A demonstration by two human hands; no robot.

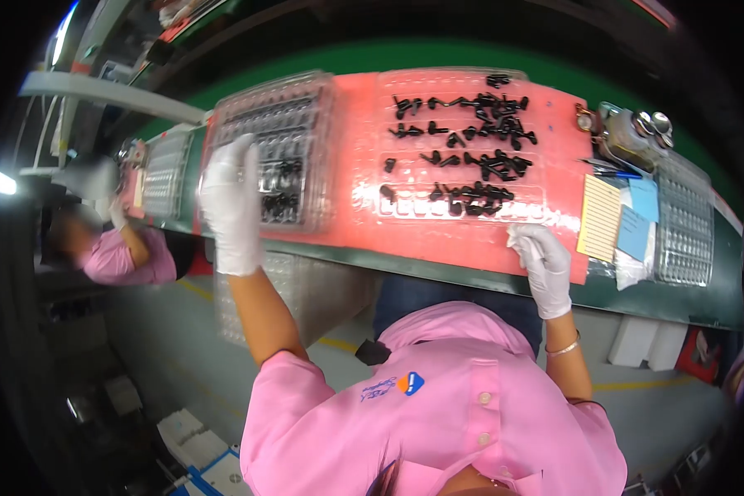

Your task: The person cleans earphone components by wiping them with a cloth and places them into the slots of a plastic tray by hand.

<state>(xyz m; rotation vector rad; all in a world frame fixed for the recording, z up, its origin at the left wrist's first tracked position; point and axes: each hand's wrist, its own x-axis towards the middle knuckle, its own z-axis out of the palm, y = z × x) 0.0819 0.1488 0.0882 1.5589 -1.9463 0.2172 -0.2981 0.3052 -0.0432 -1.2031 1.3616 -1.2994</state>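
Head view: loose black pieces (504, 168) on pink mat (356, 149); tray stack (321, 140) left of mat, partly loaded, we judge; left hand (230, 211), right hand (547, 271): grips, we cannot tell.

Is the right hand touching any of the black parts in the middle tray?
Apart: the head view shows a gap between the gloved right hand and the nearest black parts.

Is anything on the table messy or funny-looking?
Yes, a bit: the black pieces in the middle tray on the pink mat are bunched up, overlapping toward the right, with gaps on the left. That could be normal here. I can't see anything clearly broken.
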